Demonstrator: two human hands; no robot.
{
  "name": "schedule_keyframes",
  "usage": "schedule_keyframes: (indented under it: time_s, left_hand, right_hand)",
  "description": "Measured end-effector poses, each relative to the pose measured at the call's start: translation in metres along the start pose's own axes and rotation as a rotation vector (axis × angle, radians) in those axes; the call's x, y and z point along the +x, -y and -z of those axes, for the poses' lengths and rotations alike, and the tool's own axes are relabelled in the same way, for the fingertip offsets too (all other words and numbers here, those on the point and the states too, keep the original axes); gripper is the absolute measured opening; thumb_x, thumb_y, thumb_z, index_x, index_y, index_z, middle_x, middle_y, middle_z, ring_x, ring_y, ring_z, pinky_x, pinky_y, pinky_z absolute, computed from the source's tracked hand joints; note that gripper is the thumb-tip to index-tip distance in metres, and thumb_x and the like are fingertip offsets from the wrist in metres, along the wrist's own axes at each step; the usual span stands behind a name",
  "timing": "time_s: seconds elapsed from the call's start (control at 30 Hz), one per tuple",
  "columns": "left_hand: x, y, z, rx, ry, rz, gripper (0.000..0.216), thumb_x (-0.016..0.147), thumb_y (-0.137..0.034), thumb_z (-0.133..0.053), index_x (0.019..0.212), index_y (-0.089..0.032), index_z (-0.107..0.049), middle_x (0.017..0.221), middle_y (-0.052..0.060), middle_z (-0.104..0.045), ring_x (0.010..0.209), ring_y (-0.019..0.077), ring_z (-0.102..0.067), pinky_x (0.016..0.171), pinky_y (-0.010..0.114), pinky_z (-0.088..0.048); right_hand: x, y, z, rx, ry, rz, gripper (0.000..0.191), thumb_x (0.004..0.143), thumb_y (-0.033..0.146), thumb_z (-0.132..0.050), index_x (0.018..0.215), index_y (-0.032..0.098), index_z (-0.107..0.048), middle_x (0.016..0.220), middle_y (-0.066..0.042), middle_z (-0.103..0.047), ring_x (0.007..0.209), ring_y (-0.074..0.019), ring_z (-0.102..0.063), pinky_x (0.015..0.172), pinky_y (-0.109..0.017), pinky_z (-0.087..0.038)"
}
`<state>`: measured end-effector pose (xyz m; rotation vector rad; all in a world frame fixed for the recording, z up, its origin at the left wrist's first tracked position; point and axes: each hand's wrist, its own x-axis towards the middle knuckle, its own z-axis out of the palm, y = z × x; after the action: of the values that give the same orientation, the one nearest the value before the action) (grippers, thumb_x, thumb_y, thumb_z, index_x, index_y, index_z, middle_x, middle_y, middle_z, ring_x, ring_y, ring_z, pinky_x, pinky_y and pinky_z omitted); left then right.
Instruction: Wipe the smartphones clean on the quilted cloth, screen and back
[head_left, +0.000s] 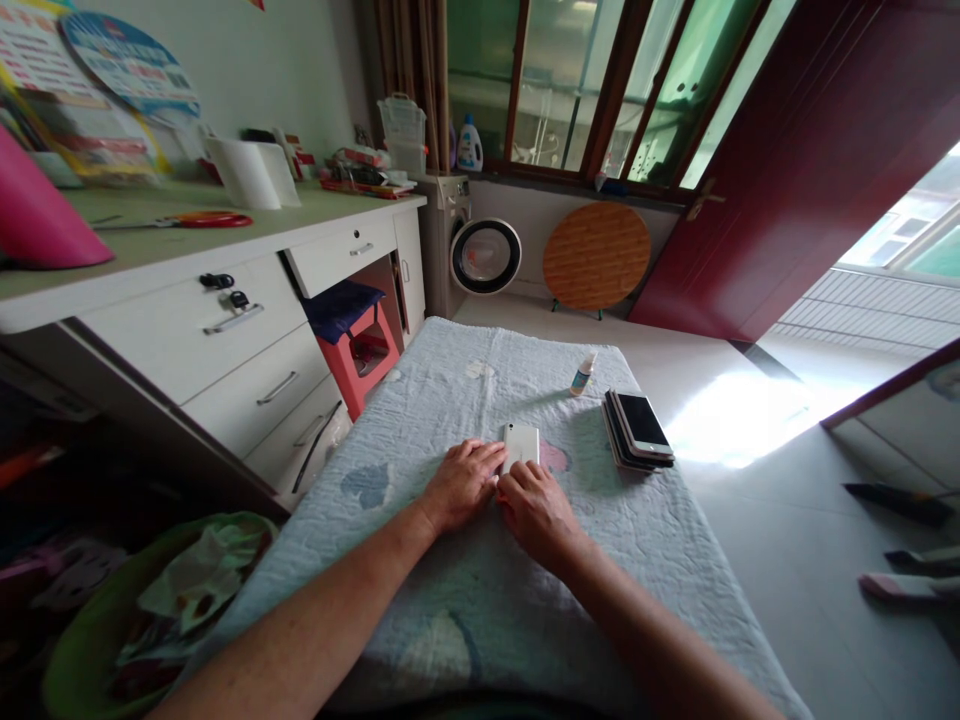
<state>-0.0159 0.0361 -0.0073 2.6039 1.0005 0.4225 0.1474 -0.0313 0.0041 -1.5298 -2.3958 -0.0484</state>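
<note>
A white phone [521, 442] lies flat on a pale quilted cloth [450, 560] that covers a table. My left hand [463, 482] rests palm down at the phone's left side, fingers together and touching its edge. My right hand [535, 507] lies just below the phone, fingers curled against its near end. Both hands press close together. Whether anything small sits under the fingers is hidden.
A stack of phones [636, 430] lies to the right, a small bottle [583, 375] behind it. A white desk with drawers [225, 330] and a red stool [360, 345] stand on the left. A green basin [157, 610] sits at lower left.
</note>
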Motion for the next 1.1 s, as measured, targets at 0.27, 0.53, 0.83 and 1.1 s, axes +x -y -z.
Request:
schedule_keyframes:
  time_s: [0.27, 0.53, 0.83, 1.1]
  left_hand:
    - [0.001, -0.001, 0.002, 0.006, -0.003, 0.009, 0.051, 0.084, -0.021, -0.049, 0.135, -0.025, -0.049, 0.14, 0.001, -0.05, 0.122, 0.0241, -0.042, 0.107, 0.04, -0.033]
    - [-0.001, -0.003, 0.004, 0.002, -0.004, -0.011, 0.063, 0.079, -0.047, -0.063, 0.136, -0.024, -0.047, 0.14, 0.004, -0.049, 0.124, 0.0284, -0.041, 0.108, 0.042, -0.031]
    - [-0.002, -0.001, 0.0, -0.027, -0.031, -0.009, 0.066, 0.082, -0.058, -0.06, 0.137, -0.025, -0.046, 0.14, 0.004, -0.05, 0.122, 0.0275, -0.042, 0.105, 0.042, -0.033]
    - [-0.002, -0.004, 0.006, -0.038, -0.036, -0.026, 0.065, 0.081, -0.054, -0.063, 0.137, -0.025, -0.046, 0.138, 0.003, -0.052, 0.119, 0.0268, -0.042, 0.104, 0.04, -0.035]
  right_hand:
    - [-0.013, -0.01, 0.009, 0.023, 0.02, -0.099, 0.003, 0.085, 0.016, -0.059, 0.083, 0.019, -0.059, 0.088, -0.005, -0.059, 0.082, -0.0181, -0.05, 0.074, -0.028, -0.037]
    - [-0.023, -0.039, 0.027, 0.29, -0.003, -0.169, 0.013, 0.085, 0.012, -0.055, 0.078, 0.019, -0.063, 0.081, -0.003, -0.056, 0.079, -0.015, -0.051, 0.073, -0.026, -0.04]
    - [-0.002, -0.059, 0.005, 0.402, -0.123, -0.186, 0.016, 0.086, 0.018, -0.057, 0.086, 0.022, -0.073, 0.085, -0.003, -0.056, 0.086, -0.0166, -0.054, 0.079, -0.028, -0.042]
    - [0.049, -0.094, -0.014, 0.315, -0.159, -0.272, 0.018, 0.086, 0.017, -0.056, 0.087, 0.019, -0.074, 0.083, -0.004, -0.057, 0.084, -0.0162, -0.052, 0.082, -0.029, -0.041]
